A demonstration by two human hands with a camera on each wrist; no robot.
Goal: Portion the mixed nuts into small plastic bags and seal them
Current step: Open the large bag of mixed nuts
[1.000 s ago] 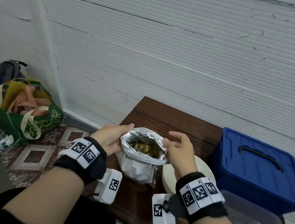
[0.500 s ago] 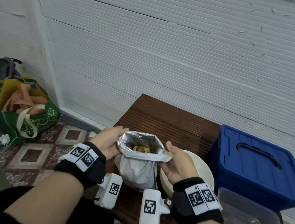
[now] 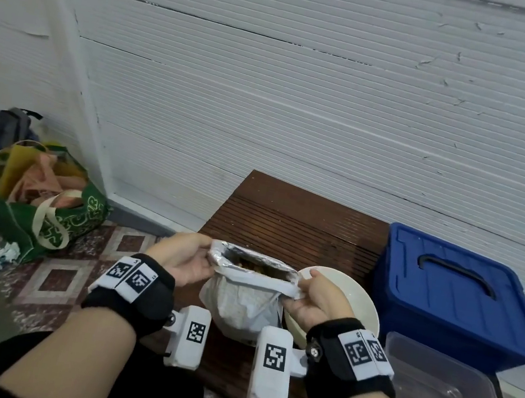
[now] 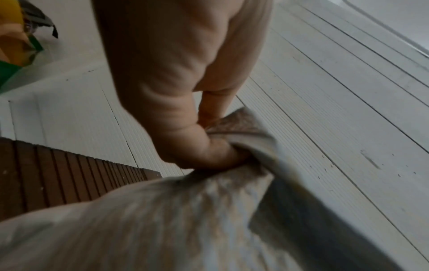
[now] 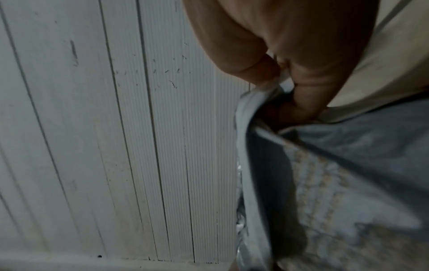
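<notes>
Your open room is the far half of the brown table (image 3: 286, 216), bare from the foil bag (image 3: 242, 303) back to the white wall (image 3: 305, 101), which closes it off behind. To your right the way is blocked in turn by the white bowl (image 3: 354, 304) touching the bag, the blue lidded box (image 3: 457, 294) and the clear tub (image 3: 443, 396) near the front edge. To your left the table ends and only floor lies beyond, with a green tote (image 3: 43, 214) well apart.

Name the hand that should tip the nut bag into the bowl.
Right hand: it pinches the foil bag's rim directly over the white bowl; the left hand grips the far side.
</notes>
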